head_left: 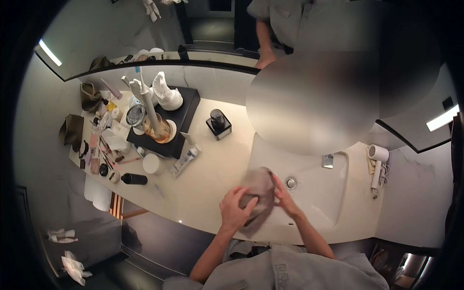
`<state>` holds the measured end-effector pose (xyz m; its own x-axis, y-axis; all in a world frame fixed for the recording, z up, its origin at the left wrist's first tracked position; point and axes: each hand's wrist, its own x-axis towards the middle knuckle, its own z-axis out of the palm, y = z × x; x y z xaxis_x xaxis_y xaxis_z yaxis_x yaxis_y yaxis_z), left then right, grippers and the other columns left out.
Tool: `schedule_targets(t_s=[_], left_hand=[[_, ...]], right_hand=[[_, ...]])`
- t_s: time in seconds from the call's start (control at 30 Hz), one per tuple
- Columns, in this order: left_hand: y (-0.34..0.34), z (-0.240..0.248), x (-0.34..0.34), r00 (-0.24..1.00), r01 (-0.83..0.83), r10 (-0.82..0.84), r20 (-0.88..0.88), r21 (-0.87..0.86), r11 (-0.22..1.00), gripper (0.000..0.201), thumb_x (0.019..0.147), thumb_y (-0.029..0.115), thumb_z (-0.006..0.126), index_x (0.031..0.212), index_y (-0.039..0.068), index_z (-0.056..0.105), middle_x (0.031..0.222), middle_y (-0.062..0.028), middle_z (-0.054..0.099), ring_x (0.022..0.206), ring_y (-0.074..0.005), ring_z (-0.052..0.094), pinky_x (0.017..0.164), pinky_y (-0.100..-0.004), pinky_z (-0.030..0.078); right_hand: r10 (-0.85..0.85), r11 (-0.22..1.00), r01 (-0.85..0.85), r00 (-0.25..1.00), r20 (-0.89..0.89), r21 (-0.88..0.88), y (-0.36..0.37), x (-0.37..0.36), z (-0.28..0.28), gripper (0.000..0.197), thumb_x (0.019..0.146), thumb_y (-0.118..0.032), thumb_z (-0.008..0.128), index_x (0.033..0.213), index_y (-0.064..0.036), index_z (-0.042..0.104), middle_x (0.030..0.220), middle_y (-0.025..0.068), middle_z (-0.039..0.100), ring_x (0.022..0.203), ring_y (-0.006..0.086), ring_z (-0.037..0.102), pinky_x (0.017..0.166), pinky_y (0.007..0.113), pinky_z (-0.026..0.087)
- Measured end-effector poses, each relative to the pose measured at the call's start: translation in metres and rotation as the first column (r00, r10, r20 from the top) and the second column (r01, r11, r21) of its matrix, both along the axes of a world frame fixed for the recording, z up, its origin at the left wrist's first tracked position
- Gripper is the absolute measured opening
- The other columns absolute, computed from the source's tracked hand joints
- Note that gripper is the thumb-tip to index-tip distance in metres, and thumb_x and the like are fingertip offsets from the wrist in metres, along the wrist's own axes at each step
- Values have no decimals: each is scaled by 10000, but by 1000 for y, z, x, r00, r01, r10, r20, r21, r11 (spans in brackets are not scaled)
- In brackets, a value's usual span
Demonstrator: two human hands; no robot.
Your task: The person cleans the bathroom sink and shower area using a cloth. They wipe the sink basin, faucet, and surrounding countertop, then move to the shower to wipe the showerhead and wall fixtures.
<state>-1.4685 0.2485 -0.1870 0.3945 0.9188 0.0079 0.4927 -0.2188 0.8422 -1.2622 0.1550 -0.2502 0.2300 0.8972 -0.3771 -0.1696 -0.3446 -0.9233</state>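
Note:
A soft, rounded grey-mauve fabric item (261, 186) is held at the sink's left edge, above the countertop. It is somewhat blurred, and I cannot tell whether it is a cap or a pouch. My left hand (235, 209) grips its left side, with the thumb pressed across the front near a darker fold. On the other side, the fingers of my right hand (285, 197) hold its right edge, partly hidden behind the fabric. The white sink (314, 208) lies under and beside my right hand, with its round metal drain (290, 182) just beyond.
Left on the countertop (212, 169) are a black tray (191, 104) with white hand-shaped figures, a dark square bottle (218, 124), a tube (184, 162), a white jar (153, 164), a black cylinder (134, 179) and scattered cosmetics. A white hair dryer (378, 153) lies right of the sink. A mirror runs behind.

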Motion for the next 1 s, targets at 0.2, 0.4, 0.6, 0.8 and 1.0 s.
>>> schedule_targets(t_s=[0.2,0.4,0.6,0.8,1.0], left_hand=[[154,-2,47,991,-127,105,82,333,934,740,780,110,698,1414,-21,340,1415,-225,360,1307,-380,357,1077,-468,289],[239,-26,61,907,-287,176,383,256,923,406,763,125,738,1149,82,618,1084,-114,644,1085,-323,568,966,-413,410],[199,23,47,933,-207,42,357,438,875,61,776,69,719,792,70,660,831,-46,657,846,-254,590,769,-368,445],[138,48,-11,788,-376,321,525,-4,927,77,863,90,679,802,47,660,790,-68,617,760,-231,590,726,-355,450],[86,54,11,770,83,-170,615,168,982,103,805,115,679,722,104,619,740,-6,622,732,-221,603,720,-341,455]], right_hand=[[-178,984,155,853,491,87,32,-76,9,440,754,-86,682,1175,11,601,1140,158,613,1060,273,598,934,352,453],[-124,987,-2,642,757,163,62,-136,72,509,742,-159,741,1206,-21,584,1196,140,539,1035,321,549,899,394,458],[-7,948,-284,429,904,142,95,-130,5,597,613,-181,777,1170,-69,594,1170,136,535,1034,351,540,840,439,469],[7,994,-39,952,306,99,96,-79,15,455,837,-182,638,1261,-40,552,1296,119,529,1131,316,560,955,428,458],[-253,896,438,637,-728,71,92,-99,36,558,1013,-442,286,1369,-38,435,1310,131,536,1181,255,521,1051,401,388]])
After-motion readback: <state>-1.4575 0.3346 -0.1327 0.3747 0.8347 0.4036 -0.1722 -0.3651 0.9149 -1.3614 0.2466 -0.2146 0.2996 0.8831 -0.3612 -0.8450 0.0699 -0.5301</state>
